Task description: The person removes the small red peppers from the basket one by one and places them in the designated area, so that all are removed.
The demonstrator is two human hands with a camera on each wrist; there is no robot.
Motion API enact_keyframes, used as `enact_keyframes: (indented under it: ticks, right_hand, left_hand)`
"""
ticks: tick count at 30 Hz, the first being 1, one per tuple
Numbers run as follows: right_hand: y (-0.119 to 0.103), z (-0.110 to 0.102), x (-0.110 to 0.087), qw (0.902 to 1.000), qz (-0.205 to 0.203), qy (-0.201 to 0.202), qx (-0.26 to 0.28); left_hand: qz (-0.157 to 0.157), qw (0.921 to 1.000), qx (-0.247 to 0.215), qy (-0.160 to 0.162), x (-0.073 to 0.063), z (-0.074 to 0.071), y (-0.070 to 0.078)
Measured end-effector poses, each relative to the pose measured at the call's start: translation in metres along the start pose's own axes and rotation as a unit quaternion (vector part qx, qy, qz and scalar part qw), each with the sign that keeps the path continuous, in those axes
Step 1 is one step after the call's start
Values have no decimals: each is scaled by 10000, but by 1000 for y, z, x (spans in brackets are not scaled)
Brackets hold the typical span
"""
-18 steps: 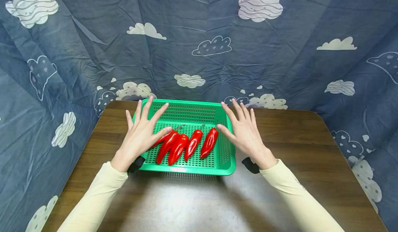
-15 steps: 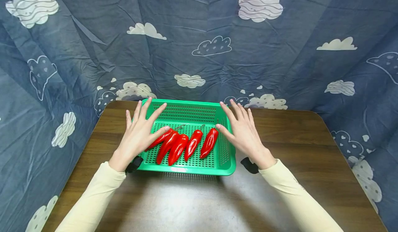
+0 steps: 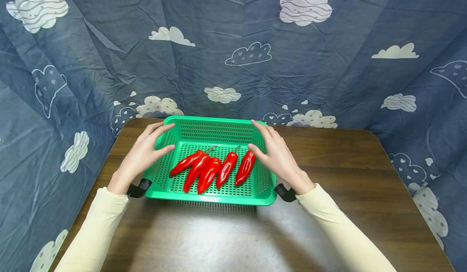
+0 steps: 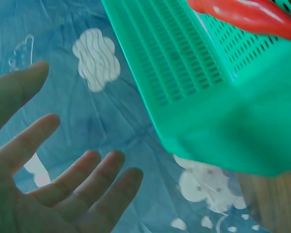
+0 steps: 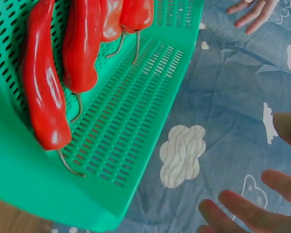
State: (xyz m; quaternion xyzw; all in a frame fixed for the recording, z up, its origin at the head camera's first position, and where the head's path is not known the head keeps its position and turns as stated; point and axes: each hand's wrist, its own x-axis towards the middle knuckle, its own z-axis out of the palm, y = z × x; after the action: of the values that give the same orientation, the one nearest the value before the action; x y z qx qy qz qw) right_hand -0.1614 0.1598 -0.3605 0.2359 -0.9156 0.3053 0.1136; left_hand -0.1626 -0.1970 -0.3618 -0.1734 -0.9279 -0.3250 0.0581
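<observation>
A green plastic basket [image 3: 211, 199] with slotted walls stands on the table, holding several glossy red peppers [image 3: 208, 176] with thin stems. The rightmost pepper [image 3: 245, 168] lies a little apart from the others. At the basket's left side is my left hand [image 3: 140, 154], fingers spread and slightly bent. The left wrist view shows a gap between that hand [image 4: 63, 189] and the basket wall [image 4: 184, 121]. Over the right rim hovers my right hand [image 3: 279, 156], thumb and fingers spread; it hides part of that rim. Neither hand holds anything.
The brown wooden table [image 3: 339, 174] extends to both sides and in front of the basket. Behind it hangs a blue curtain [image 3: 251, 24] with white clouds, which also runs along both sides. Black straps [image 3: 140, 188] sit at both wrists.
My left hand has moved left, from over the basket to its left side, uncovering the leftmost pepper. My right hand has shifted slightly left. The basket and peppers have stayed put.
</observation>
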Motion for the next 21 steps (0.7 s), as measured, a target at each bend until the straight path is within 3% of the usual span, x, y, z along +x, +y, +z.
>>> enact_keyframes:
  ticks: [6,11,16,21]
  right_hand:
    - [0,5,5,9990,139,-271,326]
    - [0,10,9,9970,214,-338,670]
    - [2,17,13,9925,309,-533,1060]
    - [3,24,14,9853,510,-693,1473]
  left_hand:
    - [-135,9997,-161,-157,-3,-11,-20]
    - [-435,9963,-521,-535,-4,-17,-35]
    - [-709,9866,-1132,-935,-6,-19,-49]
    - [-762,9693,-2003,-1206,-7,-15,-65]
